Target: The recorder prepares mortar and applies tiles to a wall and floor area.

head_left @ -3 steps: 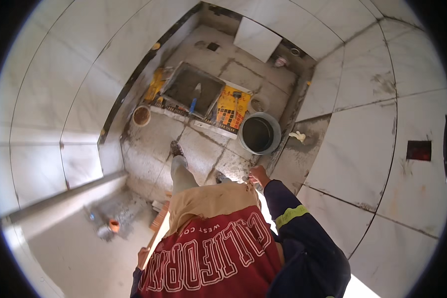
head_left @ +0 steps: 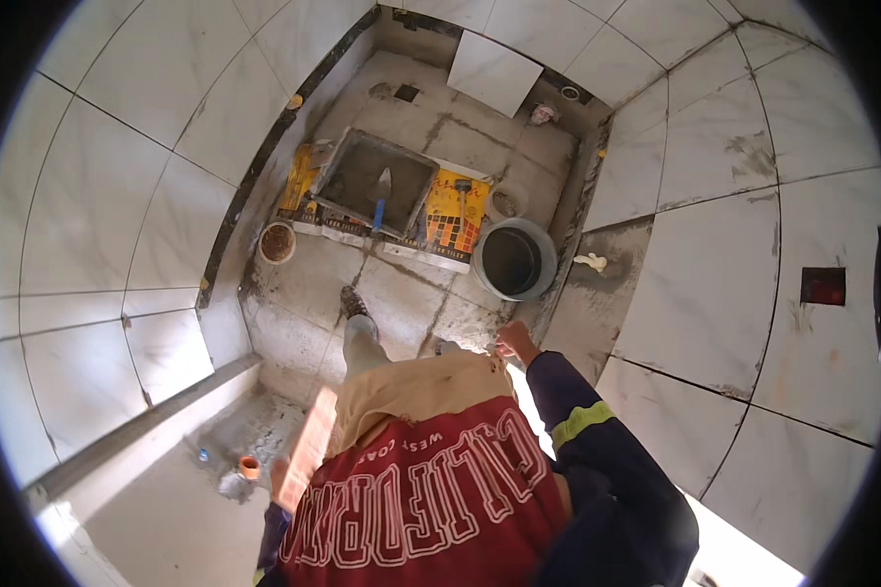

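At my left side, my left hand (head_left: pixel 279 479) is closed around a reddish-orange slab, which looks like the back of a tile (head_left: pixel 311 442), held on edge beside my shorts. Most of its fingers are hidden by the tile. My right hand (head_left: pixel 515 340) hangs forward over the floor with its fingers curled in; anything inside them cannot be made out. The nearest thing to it is a grey bucket (head_left: pixel 548 279) holding dark grey contents. Farther off, a trowel with a blue handle (head_left: pixel 379 213) lies on a shallow tray of grey mortar (head_left: pixel 333 203).
Yellow printed bags (head_left: pixel 474 203) lie under the tray, with a dark-headed mallet (head_left: pixel 463 188) on one. A small tub (head_left: pixel 277 244) stands left, another (head_left: pixel 507 202) behind the bucket. A white tile (head_left: pixel 494 73) leans at the far wall. An orange pipe end (head_left: pixel 250 468) rises at lower left.
The tile in my left hand has swung up and forward, showing more of its reddish face. My view has shifted slightly; my right hand stays much the same.
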A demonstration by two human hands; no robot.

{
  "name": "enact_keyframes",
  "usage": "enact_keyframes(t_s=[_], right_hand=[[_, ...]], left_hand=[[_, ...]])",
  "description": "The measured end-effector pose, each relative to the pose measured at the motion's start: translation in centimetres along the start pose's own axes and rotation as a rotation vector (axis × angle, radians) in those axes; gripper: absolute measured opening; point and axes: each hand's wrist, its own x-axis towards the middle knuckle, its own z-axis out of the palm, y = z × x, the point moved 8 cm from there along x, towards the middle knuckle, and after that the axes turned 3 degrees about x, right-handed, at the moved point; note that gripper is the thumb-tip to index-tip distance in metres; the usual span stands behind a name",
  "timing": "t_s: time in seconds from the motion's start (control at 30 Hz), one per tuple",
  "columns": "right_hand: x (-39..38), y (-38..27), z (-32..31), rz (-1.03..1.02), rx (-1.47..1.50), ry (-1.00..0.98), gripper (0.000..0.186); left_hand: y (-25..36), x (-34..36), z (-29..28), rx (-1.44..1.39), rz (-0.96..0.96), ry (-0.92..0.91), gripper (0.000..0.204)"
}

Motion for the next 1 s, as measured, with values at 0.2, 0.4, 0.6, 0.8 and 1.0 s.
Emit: enact_keyframes(t_s=[0.2, 0.4, 0.6, 0.8, 1.0], right_hand=[[-1.5, -16.2, 10.0, -0.608, -0.229, 0.043, 0.026], [-13.1, -33.2, 24.3, -0.209, 0.503, -0.484, 0.079], [-13.6, -40.3, 24.2, -0.252, 1.028, -0.553, 0.062], [-10.0, -37.5, 20.8, -0.222, 1.064, -0.386, 0.053], [-10.2, -36.4, 20.6, -0.161, 1.036, -0.494, 0.049]], left_hand=[[7.5, 0.7, 31.7, 0.394, -0.035, -0.375, 0.075], [5.9, -2.4, 51.8, 0.654, -0.224, -0.815, 0.067], [2.9, 0.7, 57.4, 1.414, 0.066, -0.774, 0.072], [-1.8, -0.8, 60.3, 1.478, 0.044, -0.765, 0.078], [-2.5, 0.6, 57.7, 1.465, 0.268, -0.668, 0.074]])
